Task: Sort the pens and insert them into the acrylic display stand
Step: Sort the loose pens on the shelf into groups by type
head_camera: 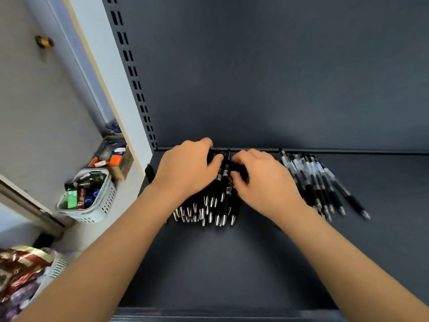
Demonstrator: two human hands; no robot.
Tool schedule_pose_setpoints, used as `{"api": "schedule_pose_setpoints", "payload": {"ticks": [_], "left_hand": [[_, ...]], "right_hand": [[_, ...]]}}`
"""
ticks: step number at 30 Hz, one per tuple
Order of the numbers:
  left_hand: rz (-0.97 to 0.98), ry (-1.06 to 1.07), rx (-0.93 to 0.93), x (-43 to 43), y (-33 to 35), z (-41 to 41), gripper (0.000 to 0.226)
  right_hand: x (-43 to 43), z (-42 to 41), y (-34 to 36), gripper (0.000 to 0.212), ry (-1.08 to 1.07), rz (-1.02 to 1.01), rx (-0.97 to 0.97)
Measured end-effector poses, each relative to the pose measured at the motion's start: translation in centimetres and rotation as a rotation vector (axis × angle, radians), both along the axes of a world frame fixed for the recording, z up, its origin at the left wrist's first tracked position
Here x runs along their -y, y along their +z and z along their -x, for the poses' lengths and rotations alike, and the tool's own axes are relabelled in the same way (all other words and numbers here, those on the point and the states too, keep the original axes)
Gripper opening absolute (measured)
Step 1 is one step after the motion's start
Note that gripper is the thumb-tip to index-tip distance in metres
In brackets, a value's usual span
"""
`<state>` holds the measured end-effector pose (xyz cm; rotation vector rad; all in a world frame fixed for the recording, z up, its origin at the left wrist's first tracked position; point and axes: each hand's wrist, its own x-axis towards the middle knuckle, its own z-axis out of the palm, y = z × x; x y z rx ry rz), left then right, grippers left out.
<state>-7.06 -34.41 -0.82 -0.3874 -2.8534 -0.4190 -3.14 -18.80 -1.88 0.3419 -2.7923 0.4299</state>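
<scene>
Resting on a heap of black pens (210,205), the left hand (185,170) lies palm down, fingers curled over their upper ends. Just beside it, the right hand (262,182) pinches a few barrels with bent fingers. Small white labels show on those barrels, unreadable. Silver conical tips point toward the wrists. Right of the right hand lie clear-barrelled pens (322,182) with black rubbery grips on the matte dark shelf (232,263).

Single head view, looking forward and steeply down, close over dark shelf (232,263).
</scene>
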Motion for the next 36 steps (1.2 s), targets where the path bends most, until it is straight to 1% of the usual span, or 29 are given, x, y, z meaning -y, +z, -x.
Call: {"api": "schedule_pose_setpoints", "payload": {"ticks": [4,7,9,11,12,14,15,17,20,24,27,32,36], "left_hand": [[0.039,-0.036,0.003,-0.8,0.4,-0.4,0.034],[0.050,-0.111,-0.033,-2.6,1.3,-1.7,0.032],[0.047,-0.204,-0.053,-4.9,1.6,-2.8,0.031],[-0.004,-0.286,-0.020,-7.7,1.3,-4.1,0.033],[-0.008,-0.300,0.016,-9.3,0.9,-4.7,0.038],[0.070,-0.259,0.113,-12.6,0.0,-5.8,0.057],[0.119,-0.212,0.159,-14.0,-0.4,-6.1,0.068],[0.181,-0.098,0.205,-16.0,-0.9,-6.3,0.081],[0.171,0.048,0.249,-17.7,-1.5,-5.9,0.091],[0.087,0.195,0.317,-19.0,-2.0,-5.5,0.087],[0.050,0.293,0.347,-19.7,-2.2,-5.4,0.085],[-0.025,0.274,0.395,-21.1,-2.1,-5.2,0.076],[-0.046,0.253,0.393,-22.6,-2.2,-5.2,0.074]], "right_hand": [[-1.5,-0.7,-0.3,0.027,-0.034,-0.139,-0.108],[-3.5,-1.4,-0.1,0.026,-0.121,-0.161,-0.115],[-5.3,-1.9,0.3,0.028,-0.211,-0.174,-0.112],[-7.5,-2.6,0.9,0.033,-0.347,-0.175,-0.028],[-8.7,-2.8,1.0,0.035,-0.432,-0.164,0.031],[-11.1,-2.9,0.8,0.038,-0.551,-0.139,0.165],[-12.2,-2.8,0.5,0.041,-0.563,-0.128,0.227],[-13.7,-2.4,-0.1,0.045,-0.538,-0.072,0.309],[-15.0,-1.8,-0.7,0.049,-0.444,0.006,0.345],[-15.9,-1.1,-0.5,0.050,-0.292,0.114,0.362],[-16.0,-0.6,-0.2,0.050,-0.226,0.128,0.381],[-16.8,-0.3,0.0,0.049,-0.217,0.201,0.409],[-18.2,0.1,0.3,0.049,-0.241,0.174,0.436]]}}
